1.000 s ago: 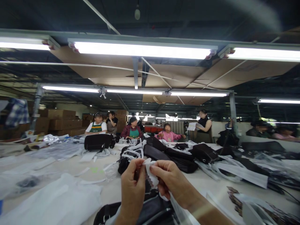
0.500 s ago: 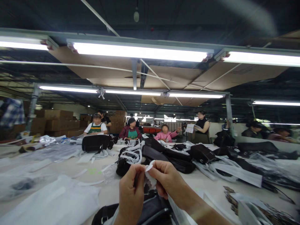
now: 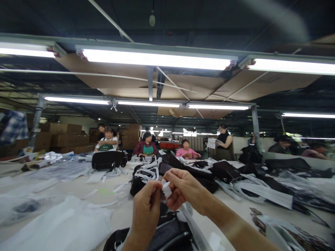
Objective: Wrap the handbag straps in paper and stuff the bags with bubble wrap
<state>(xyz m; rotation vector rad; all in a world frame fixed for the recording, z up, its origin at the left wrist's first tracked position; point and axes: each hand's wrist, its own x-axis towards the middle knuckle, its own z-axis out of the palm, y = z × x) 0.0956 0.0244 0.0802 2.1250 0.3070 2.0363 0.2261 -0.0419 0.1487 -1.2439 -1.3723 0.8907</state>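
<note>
In front of me, above a black bag (image 3: 171, 232), my left hand (image 3: 147, 204) and my right hand (image 3: 186, 188) meet at a small crumpled white piece (image 3: 166, 190), thin like tissue or foam wrap. Both hands are closed, thumbs pinching it from either side. Below my right hand hangs a translucent white strip (image 3: 193, 225), passing down beside the bag; whether it joins the white piece I cannot tell. The bag lies on the table with a zip and a metal ring showing, partly hidden by my left wrist.
White plastic sheets (image 3: 65, 223) cover the table's left side. Black bags with white-wrapped straps (image 3: 149, 174) are heaped ahead, and another black bag (image 3: 106, 159) stands left of them. Chains (image 3: 261, 223) lie at the right. Several co-workers sit or stand across the table.
My right hand has risen slightly and turned, its fingers now curled around the white piece. My left hand has hardly moved. Across the table, a co-worker in pink has lowered an outstretched arm.
</note>
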